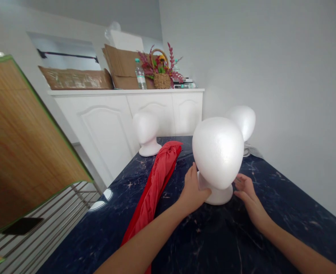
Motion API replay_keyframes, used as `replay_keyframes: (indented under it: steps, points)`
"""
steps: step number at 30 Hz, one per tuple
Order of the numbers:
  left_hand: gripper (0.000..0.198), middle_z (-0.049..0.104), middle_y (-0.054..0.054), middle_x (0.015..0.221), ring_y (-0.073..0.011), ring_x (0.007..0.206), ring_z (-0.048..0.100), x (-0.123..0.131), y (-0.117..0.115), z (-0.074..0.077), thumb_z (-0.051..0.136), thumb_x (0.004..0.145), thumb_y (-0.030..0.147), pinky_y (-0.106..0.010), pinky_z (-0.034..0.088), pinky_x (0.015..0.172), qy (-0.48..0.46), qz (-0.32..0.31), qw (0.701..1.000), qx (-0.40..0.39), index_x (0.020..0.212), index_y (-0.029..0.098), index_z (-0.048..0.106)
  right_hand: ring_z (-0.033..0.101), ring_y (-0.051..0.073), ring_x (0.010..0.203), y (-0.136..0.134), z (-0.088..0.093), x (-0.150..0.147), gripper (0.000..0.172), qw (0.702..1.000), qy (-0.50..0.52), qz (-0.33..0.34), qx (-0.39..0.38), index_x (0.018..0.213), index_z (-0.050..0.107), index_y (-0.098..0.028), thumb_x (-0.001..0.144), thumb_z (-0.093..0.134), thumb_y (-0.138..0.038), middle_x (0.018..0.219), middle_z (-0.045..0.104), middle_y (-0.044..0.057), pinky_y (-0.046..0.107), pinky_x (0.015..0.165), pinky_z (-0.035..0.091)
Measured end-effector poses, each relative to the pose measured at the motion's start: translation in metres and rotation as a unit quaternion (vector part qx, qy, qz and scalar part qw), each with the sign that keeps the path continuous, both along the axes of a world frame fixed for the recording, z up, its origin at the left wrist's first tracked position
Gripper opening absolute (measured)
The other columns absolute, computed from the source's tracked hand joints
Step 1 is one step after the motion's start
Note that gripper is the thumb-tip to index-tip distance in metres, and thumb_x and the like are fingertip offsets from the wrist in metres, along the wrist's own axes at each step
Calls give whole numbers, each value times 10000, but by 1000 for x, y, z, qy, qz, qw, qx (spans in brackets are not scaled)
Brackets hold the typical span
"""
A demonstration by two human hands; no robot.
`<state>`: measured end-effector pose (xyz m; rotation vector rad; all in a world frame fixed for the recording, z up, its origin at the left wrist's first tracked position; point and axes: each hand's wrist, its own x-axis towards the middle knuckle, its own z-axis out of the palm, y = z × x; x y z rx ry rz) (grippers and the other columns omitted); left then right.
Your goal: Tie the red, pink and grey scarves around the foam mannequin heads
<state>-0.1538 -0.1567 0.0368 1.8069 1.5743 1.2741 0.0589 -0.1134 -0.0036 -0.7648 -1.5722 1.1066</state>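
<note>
A white foam mannequin head (217, 150) stands upright on its round base in front of me. My left hand (195, 190) grips the left side of that base, its thumb across the rim and its fingers up beside the neck. On the other side, my right hand (246, 190) is open and curved by the base's right edge; whether the fingertips touch is hard to tell. To the left of my left hand lies a long bunched red cloth (156, 179), its near end partly hidden by my left forearm.
Two more foam heads stand further back, one at the left (146, 131) and one at the right (246, 120), with grey cloth (253, 150) near its base. Beneath is a dark blue marbled table (208, 236). A metal rack (51, 220) is at left; a white cabinet (105, 118) stands behind.
</note>
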Motion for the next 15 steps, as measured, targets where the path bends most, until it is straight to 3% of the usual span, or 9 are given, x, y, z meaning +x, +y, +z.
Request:
replay_keyframes:
  steps: [4, 7, 11, 15]
  points:
    - [708, 314, -156, 1531, -320, 1441, 243, -56, 27, 39, 562, 747, 272, -427, 182, 1192, 227, 58, 972, -23, 1432, 166, 417, 369, 261, 1379, 8, 5, 13, 400, 997, 40, -70, 19, 1247, 409, -311, 870, 540, -315, 1437, 416, 63, 523, 1162, 234]
    - [638, 388, -156, 1501, -326, 1410, 312, -103, 78, 56, 440, 872, 525, -425, 236, 1160, 331, 201, 917, -96, 1411, 185, 450, 386, 271, 1361, 8, 10, 16, 398, 994, 48, -94, 31, 1254, 425, -317, 880, 557, -346, 1406, 436, 70, 525, 1146, 267]
    - [881, 433, -291, 1432, -469, 1321, 395, -148, 146, 51, 447, 792, 720, -580, 339, 1038, 312, 295, 885, -178, 1403, 85, 431, 402, 270, 1341, 4, 14, 14, 414, 994, 12, -104, 37, 1288, 403, -318, 905, 545, -386, 1386, 441, 80, 507, 1138, 304]
    - [898, 510, -295, 1366, -456, 1246, 492, -166, 185, 33, 626, 692, 653, -514, 428, 959, 299, 311, 875, -219, 1369, 85, 462, 413, 279, 1326, 5, 15, 14, 431, 992, -4, -120, 27, 1298, 400, -330, 904, 552, -415, 1391, 448, 75, 513, 1130, 318]
